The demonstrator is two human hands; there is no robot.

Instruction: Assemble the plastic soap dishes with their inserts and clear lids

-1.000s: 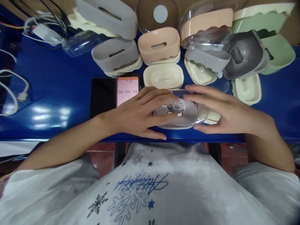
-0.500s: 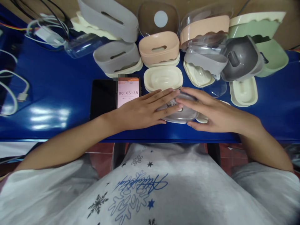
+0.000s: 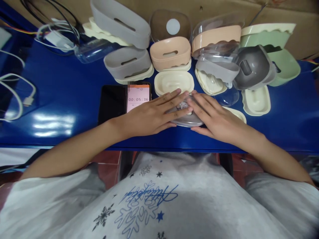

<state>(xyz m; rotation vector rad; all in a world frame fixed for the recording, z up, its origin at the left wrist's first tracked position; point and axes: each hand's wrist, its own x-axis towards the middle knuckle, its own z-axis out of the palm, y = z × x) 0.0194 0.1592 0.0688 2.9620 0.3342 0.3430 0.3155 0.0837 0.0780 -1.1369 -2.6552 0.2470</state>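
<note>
Clear lid (image 3: 186, 120) under both flat hands, phone (image 3: 138, 97) just left.

We seem to be at a small packing bench. Our blue table (image 3: 62, 99) holds many plastic soap boxes (image 3: 171, 53), cardboard (image 3: 274, 13) behind, and a phone timer (image 3: 138, 98).

Deep blue table (image 3: 62, 96), cream tray (image 3: 173, 82), peach dish (image 3: 170, 54), grey dish (image 3: 128, 62), pale green tub (image 3: 284, 66), pink phone screen (image 3: 138, 96), white shirt (image 3: 159, 202) with blue snowflake print.
</note>
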